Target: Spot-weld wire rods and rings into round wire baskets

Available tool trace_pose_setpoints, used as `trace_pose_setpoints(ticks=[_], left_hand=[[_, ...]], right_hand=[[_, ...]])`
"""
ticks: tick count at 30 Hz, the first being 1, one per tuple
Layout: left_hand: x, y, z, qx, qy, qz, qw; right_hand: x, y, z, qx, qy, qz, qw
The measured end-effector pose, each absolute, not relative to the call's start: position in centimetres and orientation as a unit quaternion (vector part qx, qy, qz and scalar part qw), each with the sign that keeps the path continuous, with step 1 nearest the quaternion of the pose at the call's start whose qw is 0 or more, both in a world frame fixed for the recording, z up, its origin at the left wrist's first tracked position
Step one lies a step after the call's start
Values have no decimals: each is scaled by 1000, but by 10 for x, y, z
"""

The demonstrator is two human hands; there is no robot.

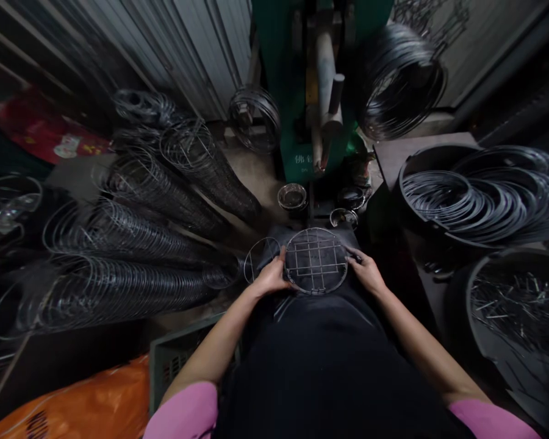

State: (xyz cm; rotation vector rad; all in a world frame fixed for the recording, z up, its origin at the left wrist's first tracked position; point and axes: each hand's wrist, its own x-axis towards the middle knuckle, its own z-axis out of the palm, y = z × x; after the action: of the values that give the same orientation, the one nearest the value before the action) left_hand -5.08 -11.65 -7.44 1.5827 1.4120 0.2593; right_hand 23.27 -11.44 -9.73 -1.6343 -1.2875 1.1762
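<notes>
Two-sided grip: round wire grid [316, 261] held level, likely for steadiness, before green machine [297, 91]; rim pinched by left hand [271, 277] and right hand [367, 272], fingers curled.

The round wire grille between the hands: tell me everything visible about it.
The round wire grille is a thin metal ring crossed by straight wires forming a square grid, seemingly bare grey steel. It lies nearly flat over the dark cloth on the lap, held at its rim by the left hand and right hand. A second grille sits just left.
</notes>
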Motion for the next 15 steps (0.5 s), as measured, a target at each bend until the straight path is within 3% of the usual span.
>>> trace_pose_setpoints(ticks=[4, 8, 15], left_hand=[[-71, -108, -71, 498, 553, 226, 629], [-63, -104, -65, 417, 563, 310, 643], [-39, -102, -65, 443, 581, 292, 617]], right_hand=[[232, -114, -102, -675, -476, 400, 396], [230, -110, -101, -674, -491, 390, 391], [221, -113, -76, -663, -529, 366, 383]])
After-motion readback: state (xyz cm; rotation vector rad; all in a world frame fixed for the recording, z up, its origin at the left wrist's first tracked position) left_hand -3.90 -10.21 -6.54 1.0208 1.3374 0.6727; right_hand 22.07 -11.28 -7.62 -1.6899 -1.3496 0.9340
